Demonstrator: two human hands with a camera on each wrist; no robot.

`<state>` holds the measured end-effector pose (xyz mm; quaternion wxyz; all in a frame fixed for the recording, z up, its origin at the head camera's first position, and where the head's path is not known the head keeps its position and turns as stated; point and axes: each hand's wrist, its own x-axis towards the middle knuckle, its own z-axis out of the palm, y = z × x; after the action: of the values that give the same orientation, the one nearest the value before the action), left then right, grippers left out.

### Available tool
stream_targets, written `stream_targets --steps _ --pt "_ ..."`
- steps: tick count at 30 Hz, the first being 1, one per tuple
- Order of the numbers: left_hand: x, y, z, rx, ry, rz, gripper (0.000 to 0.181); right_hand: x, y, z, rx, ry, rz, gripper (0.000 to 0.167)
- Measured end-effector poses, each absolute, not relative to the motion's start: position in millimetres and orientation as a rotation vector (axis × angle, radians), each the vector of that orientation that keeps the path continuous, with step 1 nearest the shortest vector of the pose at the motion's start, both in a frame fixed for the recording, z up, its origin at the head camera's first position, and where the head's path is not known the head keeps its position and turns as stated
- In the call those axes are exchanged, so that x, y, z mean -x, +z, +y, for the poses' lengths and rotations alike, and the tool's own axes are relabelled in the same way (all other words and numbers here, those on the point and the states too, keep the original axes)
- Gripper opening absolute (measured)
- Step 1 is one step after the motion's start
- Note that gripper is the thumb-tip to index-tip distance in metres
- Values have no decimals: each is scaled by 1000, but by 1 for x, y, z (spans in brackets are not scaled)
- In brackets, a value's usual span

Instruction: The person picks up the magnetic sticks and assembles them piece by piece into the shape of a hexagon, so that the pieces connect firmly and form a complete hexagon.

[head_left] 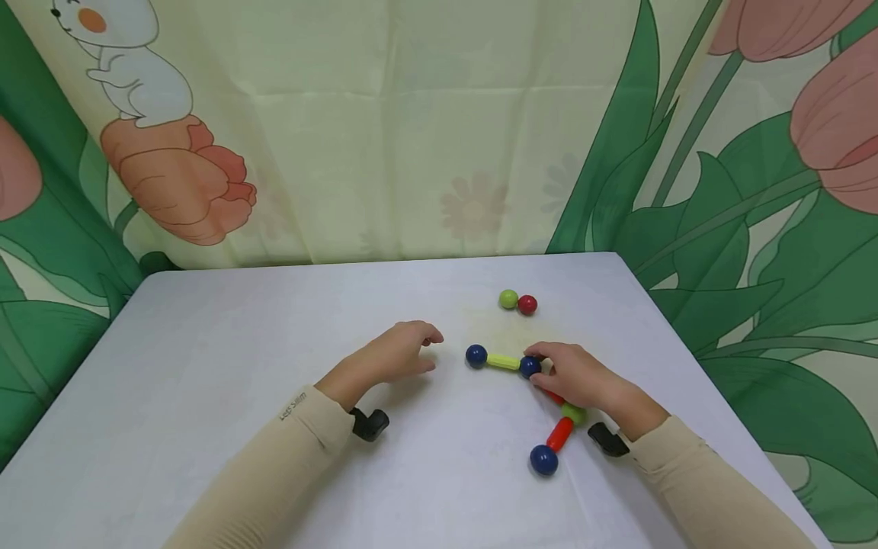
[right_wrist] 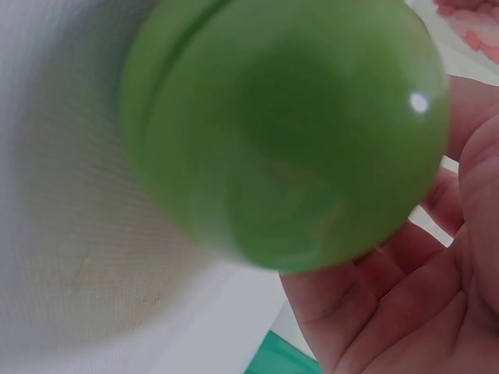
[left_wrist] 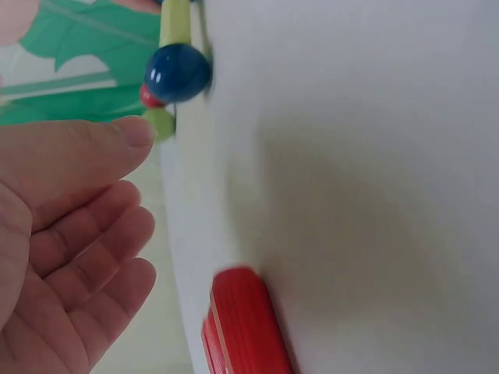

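Observation:
A chain of balls and rods lies on the table's right half. A dark blue ball (head_left: 476, 356) at its left end joins a yellow-green rod (head_left: 504, 361). My right hand (head_left: 579, 374) pinches the second dark blue ball (head_left: 530, 367) between thumb and fingers. From there a red rod, partly covered by that hand, reaches a green ball (head_left: 573, 414), which looms large in the right wrist view. Another red rod (head_left: 559, 435) ends at a third dark blue ball (head_left: 544, 460). Left of the chain, my left hand (head_left: 394, 353) hovers with relaxed fingers, holding nothing.
Farther back, a light green ball (head_left: 508, 299) and a red ball (head_left: 527, 305) sit side by side. Red pieces (left_wrist: 245, 327) lie near the left hand in the left wrist view. Behind the white table (head_left: 240, 343) hangs a printed curtain (head_left: 329, 152).

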<state>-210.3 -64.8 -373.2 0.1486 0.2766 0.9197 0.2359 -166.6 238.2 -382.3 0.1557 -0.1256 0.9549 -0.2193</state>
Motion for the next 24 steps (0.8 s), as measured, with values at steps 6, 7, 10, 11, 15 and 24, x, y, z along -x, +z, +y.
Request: stream_targets --steps 6,7,10,11,15,24 --pt "203 -376 -94 -701 730 2677 37 165 -381 238 366 -635 2730 47" --pt "202 -376 -99 -688 735 2684 37 165 -381 238 368 -636 2729 47" --pt "199 -381 -112 -653 742 2709 34 166 -381 238 361 -641 2728 47" --pt "198 -382 -116 -639 746 2712 34 166 -381 238 363 -643 2728 47" --pt "196 -386 -126 -592 747 2714 29 167 -383 239 364 -643 2732 47" --pt "194 -391 -129 -566 730 2712 23 169 -385 240 358 -638 2728 47"
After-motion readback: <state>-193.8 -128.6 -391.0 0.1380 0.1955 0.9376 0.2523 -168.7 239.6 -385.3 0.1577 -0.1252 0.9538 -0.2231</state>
